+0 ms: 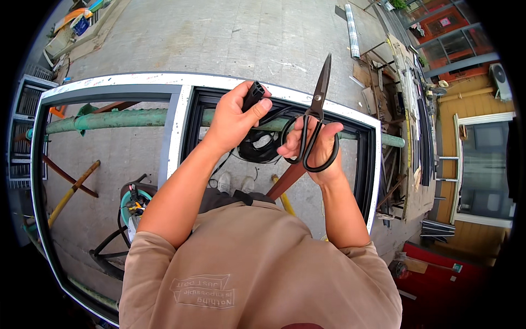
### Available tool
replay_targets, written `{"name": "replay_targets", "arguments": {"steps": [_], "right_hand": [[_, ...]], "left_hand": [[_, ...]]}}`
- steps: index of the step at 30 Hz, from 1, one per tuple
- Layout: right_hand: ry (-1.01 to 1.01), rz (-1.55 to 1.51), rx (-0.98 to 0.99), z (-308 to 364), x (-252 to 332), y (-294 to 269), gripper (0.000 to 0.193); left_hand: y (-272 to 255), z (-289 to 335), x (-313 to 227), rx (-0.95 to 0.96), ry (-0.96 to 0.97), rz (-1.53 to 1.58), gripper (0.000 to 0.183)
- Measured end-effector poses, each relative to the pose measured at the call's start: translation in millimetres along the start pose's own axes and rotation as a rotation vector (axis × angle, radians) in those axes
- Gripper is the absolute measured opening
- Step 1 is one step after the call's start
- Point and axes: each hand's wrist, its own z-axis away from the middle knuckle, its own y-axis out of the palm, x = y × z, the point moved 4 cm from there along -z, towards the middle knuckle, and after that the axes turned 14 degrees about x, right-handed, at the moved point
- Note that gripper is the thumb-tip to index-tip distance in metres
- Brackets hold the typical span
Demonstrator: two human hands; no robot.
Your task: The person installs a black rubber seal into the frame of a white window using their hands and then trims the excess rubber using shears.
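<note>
A: Where is the black strip (252,98), and what has hold of it?

B: Its end stands up out of the left hand (233,118), over the right-hand opening of the window frame (137,80). The fingers curl around it and the thumb presses its side. A coil of similar black strip (249,151) shows lower down; whether the two join, I can't make out.

A: How should the strip handle?

B: Light and bendy, I'd judge, probably rubbery, with a hollow or grooved end. It should squash under a hard pinch, so grip just below the tip, firmly without crushing. Nothing looks fragile, though a loose tail could twist or drag.

A: And the right hand (323,152)?

B: Half curled, palm up, with the scissors (317,98) resting in it. The blades look together and point away from the body; the big black loops sit about the fingers and near the thumb. Exactly which fingers pass through is unclear.

A: Heavy?

B: They look like stiff metal, likely heavier than the strip. The loops are the place to hold; keep skin off the blades.
</note>
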Motion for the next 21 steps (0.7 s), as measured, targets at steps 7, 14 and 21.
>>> {"name": "replay_targets", "arguments": {"steps": [7, 14, 21], "right_hand": [[-0.101, 0.004, 0.101, -15, -1, 11, 0.103], [-0.209, 0.245, -0.002, -7, 17, -5, 0.075], [0.002, 1.158, -0.172, 14, 72, 16, 0.079]], "left_hand": [[7, 2, 1, 0.033, -0.012, -0.081, 0.026], [2, 7, -8, 0.179, 0.020, -0.026, 0.038], [10, 6, -1, 0.343, 0.120, 0.433, 0.046]]}}
